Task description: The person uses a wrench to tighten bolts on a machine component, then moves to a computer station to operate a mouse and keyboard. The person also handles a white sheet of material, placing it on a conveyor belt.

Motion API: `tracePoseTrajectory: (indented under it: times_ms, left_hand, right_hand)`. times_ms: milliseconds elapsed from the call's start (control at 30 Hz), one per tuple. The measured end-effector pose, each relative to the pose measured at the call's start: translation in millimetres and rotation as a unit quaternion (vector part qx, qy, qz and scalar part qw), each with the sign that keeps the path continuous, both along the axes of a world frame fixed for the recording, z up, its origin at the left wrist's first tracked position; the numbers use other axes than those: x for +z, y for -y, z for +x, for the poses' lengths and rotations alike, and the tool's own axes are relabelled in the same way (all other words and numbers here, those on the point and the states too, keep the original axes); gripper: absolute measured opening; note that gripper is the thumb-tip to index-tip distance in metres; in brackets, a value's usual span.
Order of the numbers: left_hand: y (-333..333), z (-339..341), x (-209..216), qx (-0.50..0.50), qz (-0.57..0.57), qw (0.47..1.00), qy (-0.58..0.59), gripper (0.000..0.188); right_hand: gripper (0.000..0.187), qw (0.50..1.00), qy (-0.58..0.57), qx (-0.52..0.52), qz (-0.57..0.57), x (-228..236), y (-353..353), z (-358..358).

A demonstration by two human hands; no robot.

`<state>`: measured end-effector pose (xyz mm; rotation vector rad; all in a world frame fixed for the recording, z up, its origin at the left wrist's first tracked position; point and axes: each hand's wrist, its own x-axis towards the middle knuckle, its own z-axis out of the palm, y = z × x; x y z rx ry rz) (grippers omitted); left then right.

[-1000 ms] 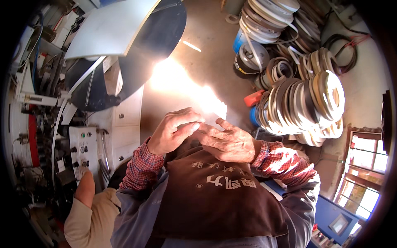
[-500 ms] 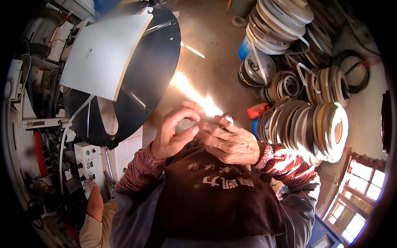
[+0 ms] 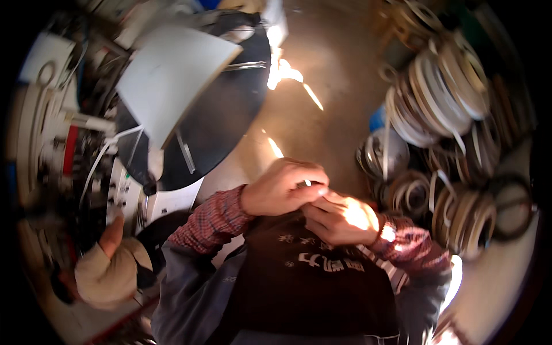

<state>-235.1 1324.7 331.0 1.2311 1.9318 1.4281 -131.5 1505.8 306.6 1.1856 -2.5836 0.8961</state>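
Note:
My left hand (image 3: 280, 187) and my right hand (image 3: 340, 221) meet in front of my dark brown apron (image 3: 316, 287). The left fingers are curled into a pinch, with a small bright spot between thumb and forefinger. Bent and pressed together, the fingers of my right hand touch the left fingertips. Whatever lies between them is too small and blurred to name. Strong sunlight falls across the back of my right hand.
A white panel (image 3: 172, 77) lies on a round black table (image 3: 238, 109) at the left. Rolls of edge banding (image 3: 437, 98) are stacked at the right. A person in a beige top (image 3: 112, 270) is by a white control box (image 3: 123, 187) at the lower left.
My view has turned, so the table and rolls sit farther right. My hands are lower, and the left fingers have curled in closer to the right ones. More of the other person shows.

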Motion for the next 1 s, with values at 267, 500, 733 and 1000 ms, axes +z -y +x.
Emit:
tracePoseTrajectory:
  times_ms: [267, 500, 733, 1000]
  left_hand:
    - [0.7, -25.1, -9.5, 0.016, -0.022, 0.998, 0.056, 0.014]
    - [32.4, -78.3, -12.4, 0.031, -0.039, 0.992, 0.118, 0.013]
    - [70.0, -106.8, -31.6, 0.262, 0.015, 0.942, 0.208, 0.016]
    - [68.5, -83.3, -61.8, 0.513, 0.284, 0.712, 0.387, 0.048]
  right_hand:
    - [0.020, 0.962, -0.115, 0.203, 0.142, 7.9, -23.9, -52.3]
    - [0.023, 0.940, -0.120, 0.298, 0.117, 10.0, -9.3, -137.5]
    - [0.013, 0.954, -0.111, 0.261, 0.101, 30.4, -17.4, -234.5]
    - [0.020, 0.967, -0.127, 0.219, 0.039, 55.3, 6.6, -401.4]
